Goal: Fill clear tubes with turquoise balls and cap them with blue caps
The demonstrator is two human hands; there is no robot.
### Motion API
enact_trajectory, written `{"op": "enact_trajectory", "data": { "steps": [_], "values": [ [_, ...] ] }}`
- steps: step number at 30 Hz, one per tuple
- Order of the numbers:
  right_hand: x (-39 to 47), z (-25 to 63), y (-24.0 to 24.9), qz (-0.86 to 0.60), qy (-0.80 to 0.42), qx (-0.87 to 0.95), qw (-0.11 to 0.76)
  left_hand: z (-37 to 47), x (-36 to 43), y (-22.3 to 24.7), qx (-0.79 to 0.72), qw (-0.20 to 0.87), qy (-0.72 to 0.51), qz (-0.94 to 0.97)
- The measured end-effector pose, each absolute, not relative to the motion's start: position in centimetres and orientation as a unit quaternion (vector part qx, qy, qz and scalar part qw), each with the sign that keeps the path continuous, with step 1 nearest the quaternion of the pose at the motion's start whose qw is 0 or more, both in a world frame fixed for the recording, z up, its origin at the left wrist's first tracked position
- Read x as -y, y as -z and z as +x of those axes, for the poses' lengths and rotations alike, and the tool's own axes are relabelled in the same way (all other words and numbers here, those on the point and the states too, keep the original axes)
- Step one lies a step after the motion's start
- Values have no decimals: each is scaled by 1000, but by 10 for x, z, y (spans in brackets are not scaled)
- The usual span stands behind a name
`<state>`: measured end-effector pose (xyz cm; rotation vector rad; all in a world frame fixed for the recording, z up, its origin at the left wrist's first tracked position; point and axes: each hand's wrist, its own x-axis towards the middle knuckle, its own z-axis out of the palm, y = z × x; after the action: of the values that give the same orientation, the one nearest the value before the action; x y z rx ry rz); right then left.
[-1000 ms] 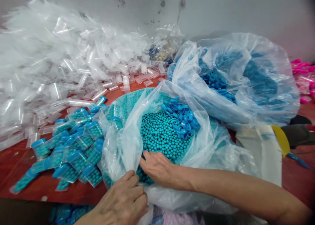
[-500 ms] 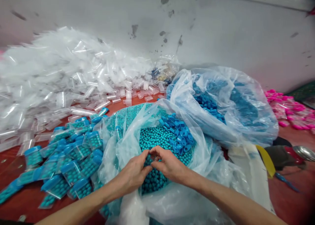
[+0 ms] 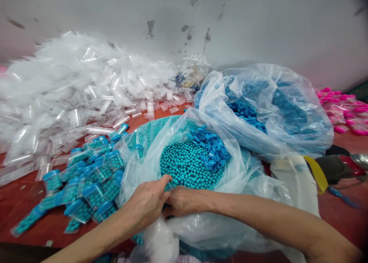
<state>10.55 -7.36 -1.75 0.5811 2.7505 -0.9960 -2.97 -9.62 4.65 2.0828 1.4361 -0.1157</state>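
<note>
My left hand (image 3: 151, 198) and my right hand (image 3: 185, 201) meet over the near side of an open plastic bag (image 3: 143, 171) of turquoise beads (image 3: 184, 165). The fingers of the right hand are curled under and mostly hidden. Those of my left hand are bent in beside them, its forefinger over the beads. What either hand holds, if anything, is hidden. A cluster of blue caps (image 3: 214, 150) lies on top of the beads, beyond my right hand. To the left is a heap of small clear containers filled with beads (image 3: 94, 194), closed with blue caps.
Clear empty containers (image 3: 86, 83) form a large pile at the back left. A second plastic bag (image 3: 273, 140) with blue caps stands at the back right. Pink pieces (image 3: 342, 106) and a yellow-edged tool (image 3: 317, 173) lie right on the red surface (image 3: 342, 221).
Both hands have come down toward me from the middle of the beads to the near side of the bag. The right hand has turned, its fingers now curled under. The view has shifted slightly.
</note>
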Motion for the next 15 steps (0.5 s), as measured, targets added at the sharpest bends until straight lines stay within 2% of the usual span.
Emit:
{"op": "enact_trajectory", "data": {
  "steps": [4,8,11,15],
  "values": [
    [70,95,36,152,289,-941,93,-37,90,-44,-512,389,-12,766],
    [79,90,43,139,238,-957,88,-47,82,-32,-465,569,-105,670],
    [84,90,48,204,280,-936,58,-52,80,-20,-424,711,-182,531],
    [82,92,51,298,378,-876,5,-52,78,-8,-434,754,-267,415]
  ]
}}
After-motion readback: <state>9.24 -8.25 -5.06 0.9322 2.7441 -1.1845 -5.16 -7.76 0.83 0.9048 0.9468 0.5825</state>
